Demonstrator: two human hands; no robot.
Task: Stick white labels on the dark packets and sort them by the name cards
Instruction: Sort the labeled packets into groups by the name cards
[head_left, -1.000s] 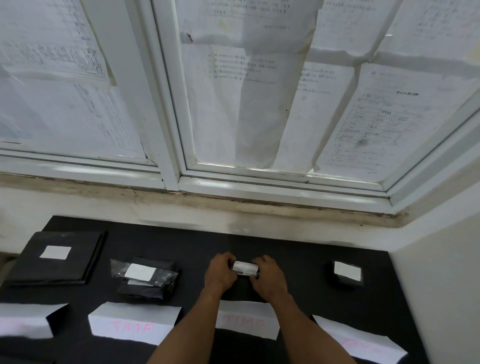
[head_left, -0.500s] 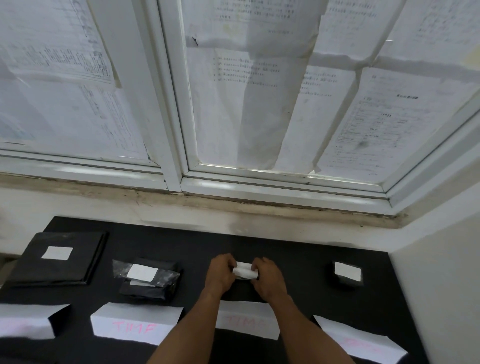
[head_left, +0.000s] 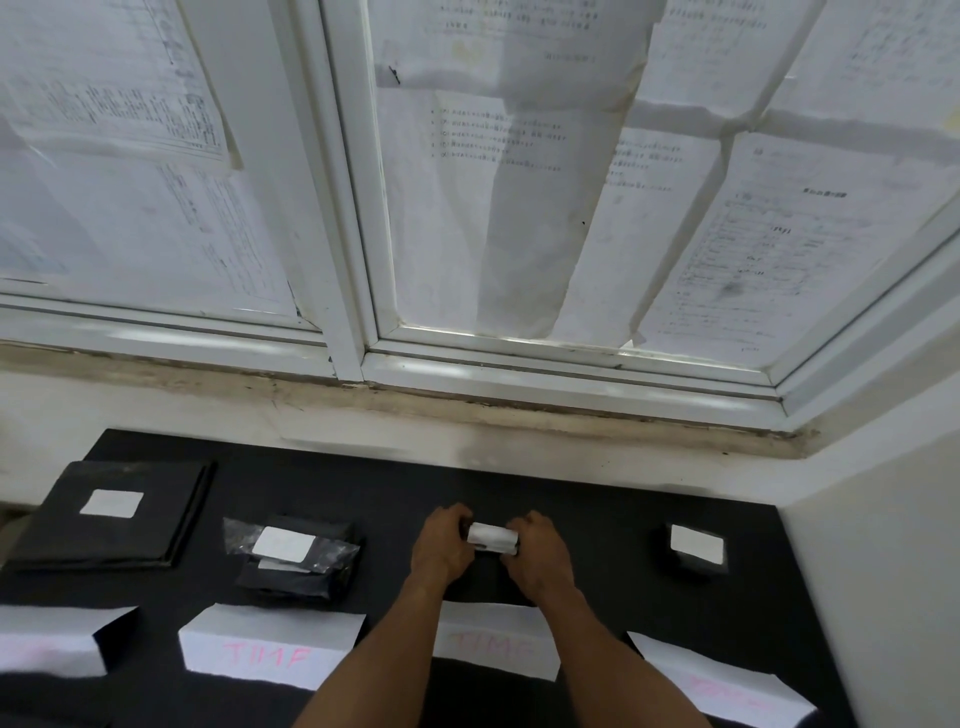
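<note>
As before, both hands (head_left: 491, 553) pinching white label (head_left: 491, 538), unmoved

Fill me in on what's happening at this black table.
A person is labelling dark packets and sorting them behind folded name cards. The left hand and right hand together hold a white label over a packet that they mostly hide, behind the third name card. Three sorted lots already carry labels: a flat black packet far left, a small pile beside it, and a small packet at right.
</note>
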